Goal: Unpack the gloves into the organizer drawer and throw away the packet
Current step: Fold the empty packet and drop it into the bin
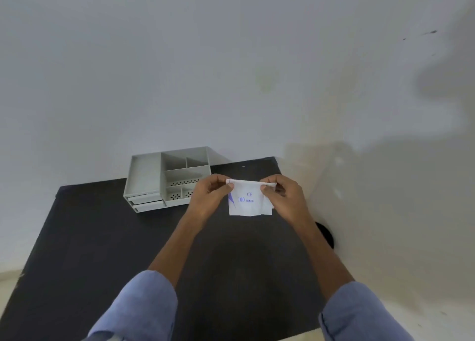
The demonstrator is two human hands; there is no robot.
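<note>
A small white glove packet [248, 199] with blue print reading "100 pieces" hangs in the air above the black table [102, 237]. My left hand [210, 196] pinches its top left corner and my right hand [281, 199] pinches its top right corner. The grey organizer [167, 178] stands at the table's far edge, left of my hands, with open compartments on top. Two small drawers [146, 201] sit at its lower left front, both slightly pulled out. The gloves themselves are hidden inside the packet.
A pale wall rises behind the table. A dark round object [326, 234] shows by the table's right edge, partly behind my right forearm. Light floor lies to the left and right of the table.
</note>
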